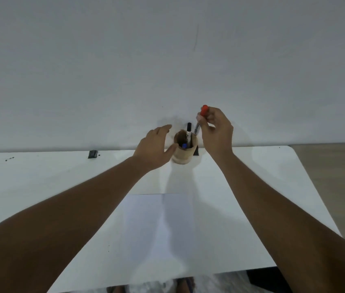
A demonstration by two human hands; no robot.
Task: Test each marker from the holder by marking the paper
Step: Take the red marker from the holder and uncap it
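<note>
While my right hand [215, 132] pinches the red-capped marker [200, 119], my left hand [155, 145], fingers spread, cups the round wooden holder [184, 152]; black marker [188, 132] alongside.

both bare forearms are extended away from the near edge toward the far middle of the scene, converging as they go. the left hand [153, 148] is held palm down with the fingers spread loosely and curved, nothing being gripped; the thumb is angled toward the right. the right hand [215, 132] is raised slightly higher and farther, its wrist bent, with the thumb and fingertips [199, 117] pinched closed on a red-capped marker [200, 119], which is held tilted, cap end up.
</note>
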